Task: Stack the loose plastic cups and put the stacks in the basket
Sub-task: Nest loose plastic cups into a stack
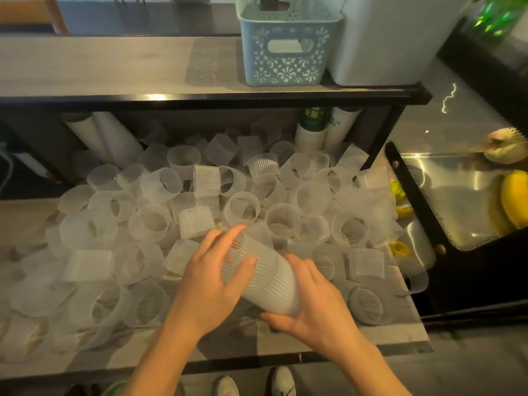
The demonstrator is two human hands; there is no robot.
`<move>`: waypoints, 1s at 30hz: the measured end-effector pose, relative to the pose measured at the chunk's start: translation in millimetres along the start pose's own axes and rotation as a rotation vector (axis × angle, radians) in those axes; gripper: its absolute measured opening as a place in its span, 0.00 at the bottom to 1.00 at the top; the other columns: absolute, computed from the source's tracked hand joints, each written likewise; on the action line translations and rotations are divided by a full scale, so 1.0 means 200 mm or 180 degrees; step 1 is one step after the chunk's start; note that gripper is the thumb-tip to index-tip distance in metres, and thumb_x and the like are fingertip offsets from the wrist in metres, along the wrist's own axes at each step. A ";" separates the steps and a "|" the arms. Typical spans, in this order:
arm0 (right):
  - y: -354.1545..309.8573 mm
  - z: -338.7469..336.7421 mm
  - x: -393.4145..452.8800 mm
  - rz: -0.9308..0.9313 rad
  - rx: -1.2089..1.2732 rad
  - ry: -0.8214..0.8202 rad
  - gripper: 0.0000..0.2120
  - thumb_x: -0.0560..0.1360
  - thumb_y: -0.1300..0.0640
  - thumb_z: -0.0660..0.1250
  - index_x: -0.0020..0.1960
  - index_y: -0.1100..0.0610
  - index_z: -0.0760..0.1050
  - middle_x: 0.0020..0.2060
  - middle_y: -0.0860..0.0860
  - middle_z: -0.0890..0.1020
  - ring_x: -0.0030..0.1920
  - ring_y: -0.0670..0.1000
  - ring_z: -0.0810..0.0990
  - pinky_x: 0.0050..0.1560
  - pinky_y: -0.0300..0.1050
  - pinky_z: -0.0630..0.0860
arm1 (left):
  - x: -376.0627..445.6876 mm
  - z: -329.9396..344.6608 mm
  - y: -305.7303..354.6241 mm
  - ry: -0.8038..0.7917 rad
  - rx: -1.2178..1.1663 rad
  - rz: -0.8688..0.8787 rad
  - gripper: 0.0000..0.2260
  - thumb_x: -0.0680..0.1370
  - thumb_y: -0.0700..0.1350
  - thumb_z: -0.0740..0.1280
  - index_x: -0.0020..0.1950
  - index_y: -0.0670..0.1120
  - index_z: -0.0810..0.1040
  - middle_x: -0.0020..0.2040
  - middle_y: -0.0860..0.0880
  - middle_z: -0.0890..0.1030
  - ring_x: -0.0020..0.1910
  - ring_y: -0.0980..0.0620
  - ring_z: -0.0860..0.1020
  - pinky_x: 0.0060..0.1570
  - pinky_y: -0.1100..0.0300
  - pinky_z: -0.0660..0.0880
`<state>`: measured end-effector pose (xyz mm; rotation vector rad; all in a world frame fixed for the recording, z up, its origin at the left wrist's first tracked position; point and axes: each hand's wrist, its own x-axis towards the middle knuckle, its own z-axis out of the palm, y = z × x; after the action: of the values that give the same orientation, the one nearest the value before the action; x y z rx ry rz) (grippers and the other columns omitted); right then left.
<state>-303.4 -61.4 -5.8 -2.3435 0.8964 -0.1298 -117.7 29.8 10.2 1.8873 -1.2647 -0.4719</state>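
Note:
A stack of ribbed translucent plastic cups (268, 278) lies tilted between my hands, low over the table's near middle. My left hand (211, 278) wraps its upper end from the left, fingers over the ribs. My right hand (314, 298) cradles the lower, wider end from below and the right. Several loose cups (160, 184), some ribbed and some frosted smooth, cover the table (394, 335) from left to right, lying on their sides or upright. The pale blue perforated basket (285, 50) stands on the upper shelf, behind and above the pile.
A white bin (394, 38) sits right of the basket on the shelf (114, 67). White rolls (97, 132) and tall cup sleeves (323, 127) lean under the shelf. To the right is a metal tray (457, 190) with bananas (514, 198). My shoes (283, 381) show below the table edge.

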 end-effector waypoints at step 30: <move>0.38 -0.10 -0.29 0.1236 0.0698 0.0616 0.46 0.64 0.36 0.76 0.73 0.43 0.55 0.59 0.38 0.64 0.56 0.41 0.67 0.53 0.38 0.68 | -0.10 0.64 -0.04 0.0093 0.2227 -0.0646 0.41 0.69 0.77 0.54 0.65 0.45 0.75 0.60 0.48 0.77 0.57 0.47 0.74 0.54 0.52 0.71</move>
<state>-398.1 -79.7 -26.7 -1.9399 1.3426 -0.2816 -207.9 -3.5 -75.4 2.6081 -1.3284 -0.0949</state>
